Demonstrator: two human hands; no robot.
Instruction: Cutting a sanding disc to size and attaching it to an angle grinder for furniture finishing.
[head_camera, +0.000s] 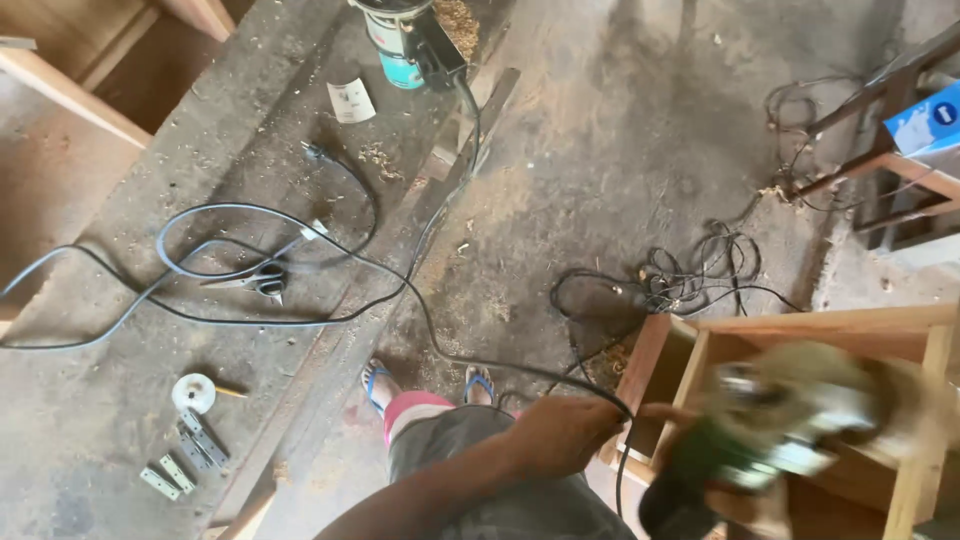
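My left hand (562, 434) is closed around a black power cable (430, 320), which runs from the workbench across the floor to a green hand-held power tool (770, 440). The tool is motion-blurred, with a pale disc at its head. It hangs over the open wooden cabinet frame (830, 325) at the lower right. My right hand (742, 498) grips the tool from below and is mostly hidden by it. My feet in blue sandals (380, 384) stand on the dusty floor.
The grey workbench (120, 300) on the left carries looped cable, scissors (258, 279), metal hinges (196, 448), a white disc (193, 392), a paper slip (351, 100) and a teal-and-white power tool (404, 40). Tangled wires (690, 275) lie on the floor. A blue box (930, 118) sits far right.
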